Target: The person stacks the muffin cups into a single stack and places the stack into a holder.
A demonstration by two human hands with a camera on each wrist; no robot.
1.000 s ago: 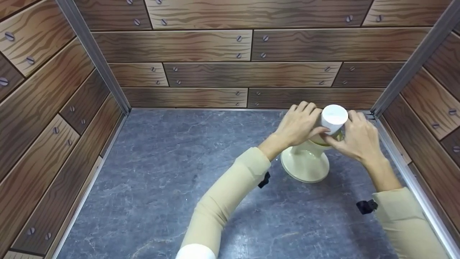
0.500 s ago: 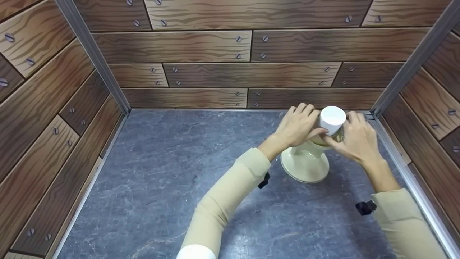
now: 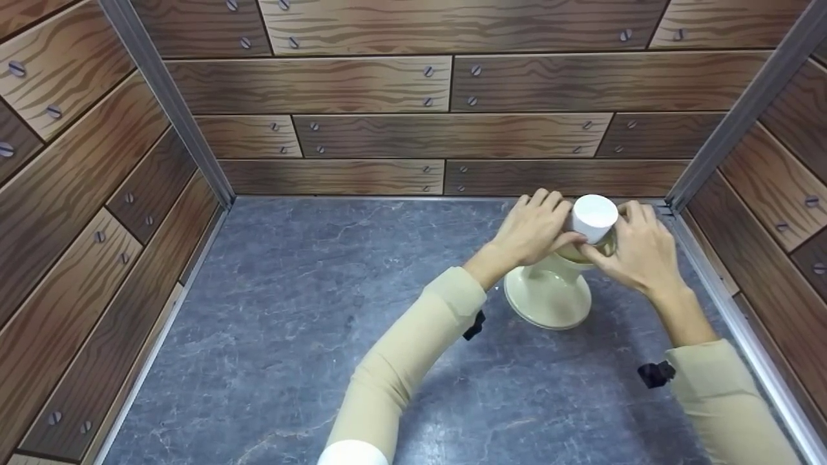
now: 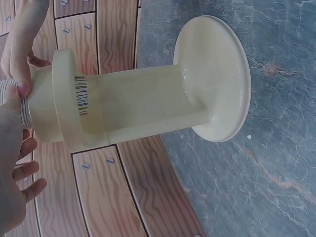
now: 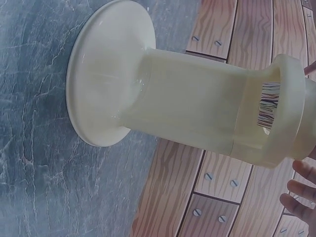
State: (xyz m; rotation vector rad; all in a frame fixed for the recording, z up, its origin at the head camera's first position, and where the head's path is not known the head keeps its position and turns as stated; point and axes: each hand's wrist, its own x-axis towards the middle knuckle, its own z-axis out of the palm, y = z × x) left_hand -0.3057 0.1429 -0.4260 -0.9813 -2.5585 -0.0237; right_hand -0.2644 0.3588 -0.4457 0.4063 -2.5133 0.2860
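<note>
A white stack of what look like paper cups [image 3: 593,226], bottom end up, stands over the top of a cream cup stand [image 3: 548,302]. Its ridged rims [image 4: 26,116] show in the left wrist view. My left hand [image 3: 530,226] grips the stack from the left and my right hand [image 3: 641,248] from the right, both thumbs on the rims. The stand has a round base [image 5: 106,74], a pale column [image 4: 143,94] and a wide collar [image 5: 285,118]. A striped multicoloured strip [image 5: 269,106] shows just below the collar. The far fingers are partly hidden behind the stack.
The stand rests upright on a blue-grey marbled tabletop [image 3: 310,310], toward the far right corner. A metal-edged wood-patterned wall [image 3: 368,132] closes the back; a similar side wall [image 3: 775,194] is close by my right arm. Black wrist cameras [image 3: 656,374] hang under both sleeves.
The cup stack has sunk slightly toward the stand and shifted a little left, with both hands moving along with it. The stand has stayed in place.
</note>
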